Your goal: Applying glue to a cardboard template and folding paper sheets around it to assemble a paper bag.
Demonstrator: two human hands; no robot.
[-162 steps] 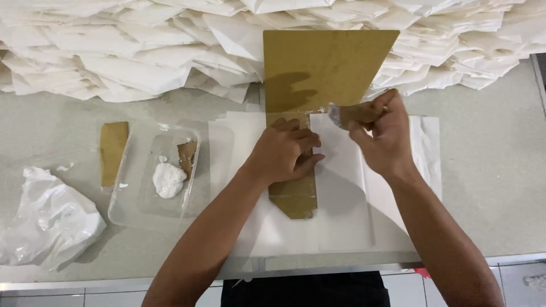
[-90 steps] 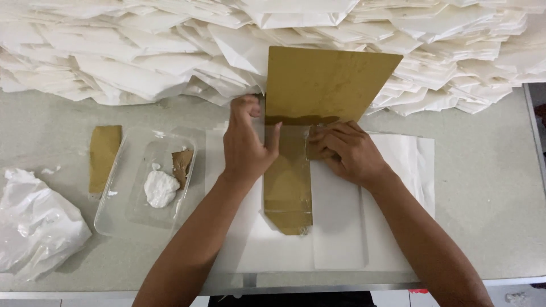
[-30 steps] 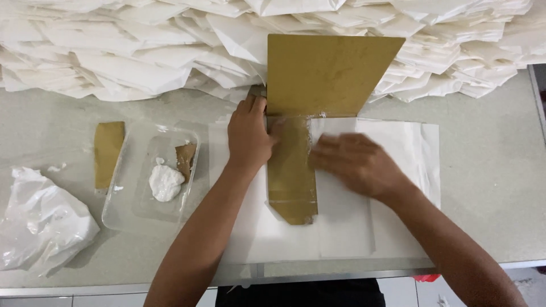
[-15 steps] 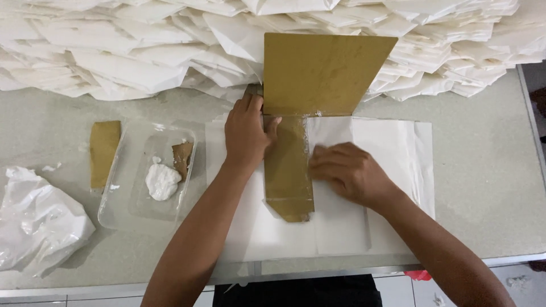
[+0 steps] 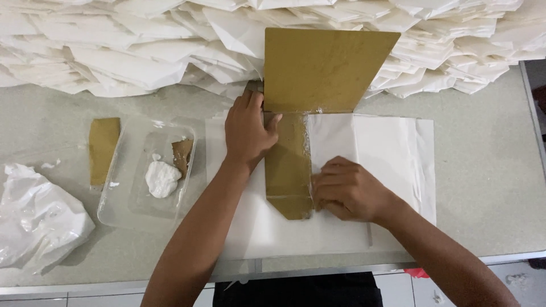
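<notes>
A brown cardboard template (image 5: 289, 170) lies on a stack of white paper sheets (image 5: 381, 148) on the grey counter. Its wide upper part (image 5: 327, 68) leans up against a heap of folded white paper. My left hand (image 5: 247, 131) lies flat on the template's upper left, fingers at the fold line. My right hand (image 5: 344, 190) presses down on the white paper along the template's right edge near its pointed lower end, fingers curled on the sheet.
A clear plastic tray (image 5: 145, 176) with a lump of white paste (image 5: 161, 179) and a brown scrap stands to the left. A brown card strip (image 5: 103, 149) and a crumpled plastic bag (image 5: 37, 219) lie further left. The heap of folded white paper (image 5: 114, 45) fills the back.
My right hand has slid down along the template's right edge toward me, pressing the paper. My left hand has stayed on the template's top left.
</notes>
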